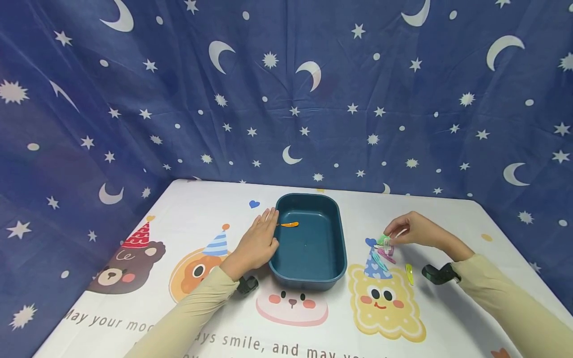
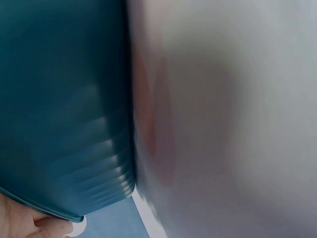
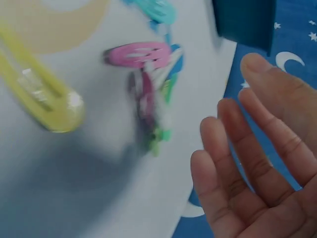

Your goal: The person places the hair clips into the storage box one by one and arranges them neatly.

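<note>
Hair clips: one orange clip (image 1: 290, 224) is lying inside the blue bin (image 1: 308, 285), by its left wall; whether it is touching the floor of the bin cannot be told. A cluster of clips (image 1: 386, 247), including a pink clip (image 3: 133, 55) and a turquoise clip (image 3: 157, 10), is lying to the right of the bin. A yellow clip (image 1: 409, 274) is lying to the right of the bin too, nearer the person than the cluster. Exact count: not determinable, the cluster being blurred and overlapping.

Progress, by judgement: early stage; one clip is showing in the bin, while the cluster and the yellow clip are awaiting handling.

Right hand (image 1: 417, 230): hovering at the cluster, right of the bin; fingers are standing apart, with nothing visibly held. Contact: cannot tell.

Left hand (image 1: 257, 243): resting against the bin's left side, fingers extending straight, gripping nothing visible.

Beneath the bin, a printed white cloth (image 1: 447, 214) is covering the table; behind the bin, a starry blue curtain (image 1: 268, 149) is hanging.
</note>
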A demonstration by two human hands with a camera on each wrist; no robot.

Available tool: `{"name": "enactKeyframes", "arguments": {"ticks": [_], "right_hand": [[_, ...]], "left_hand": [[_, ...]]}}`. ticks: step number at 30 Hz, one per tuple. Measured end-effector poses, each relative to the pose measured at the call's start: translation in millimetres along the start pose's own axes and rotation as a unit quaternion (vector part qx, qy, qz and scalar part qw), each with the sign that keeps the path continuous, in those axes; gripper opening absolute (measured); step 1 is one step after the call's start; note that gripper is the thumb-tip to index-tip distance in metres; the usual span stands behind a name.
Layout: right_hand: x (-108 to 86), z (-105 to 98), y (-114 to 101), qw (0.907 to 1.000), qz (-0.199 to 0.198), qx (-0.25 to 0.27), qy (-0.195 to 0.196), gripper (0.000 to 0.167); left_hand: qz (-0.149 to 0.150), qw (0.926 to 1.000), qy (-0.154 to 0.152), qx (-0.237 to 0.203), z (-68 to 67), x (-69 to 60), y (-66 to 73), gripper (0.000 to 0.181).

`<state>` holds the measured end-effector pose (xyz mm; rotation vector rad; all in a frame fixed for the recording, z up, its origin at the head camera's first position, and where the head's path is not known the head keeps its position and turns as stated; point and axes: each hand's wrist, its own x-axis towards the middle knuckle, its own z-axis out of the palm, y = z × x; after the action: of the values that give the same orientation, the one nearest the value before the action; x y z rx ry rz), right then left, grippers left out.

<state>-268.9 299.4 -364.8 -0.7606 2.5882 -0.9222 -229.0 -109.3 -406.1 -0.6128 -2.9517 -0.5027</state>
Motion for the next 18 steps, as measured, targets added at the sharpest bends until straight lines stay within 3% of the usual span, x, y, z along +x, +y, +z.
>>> {"name": "enactKeyframes", "arguments": {"ticks": [8,18], "right_hand": [[-7.8,11,23,0.9990,0.023,-0.036,0.014,0.022],[-8.6,20,30,0.9984,0.048,-0.028,0.015,0.025]], "left_hand": [[0.003,1.0000,0.005,-0.004,0.2,0.1,0.0,0.064],[0.002,1.0000,0.000,0.002,1.0,0.8,-1.6,0.064]]}}
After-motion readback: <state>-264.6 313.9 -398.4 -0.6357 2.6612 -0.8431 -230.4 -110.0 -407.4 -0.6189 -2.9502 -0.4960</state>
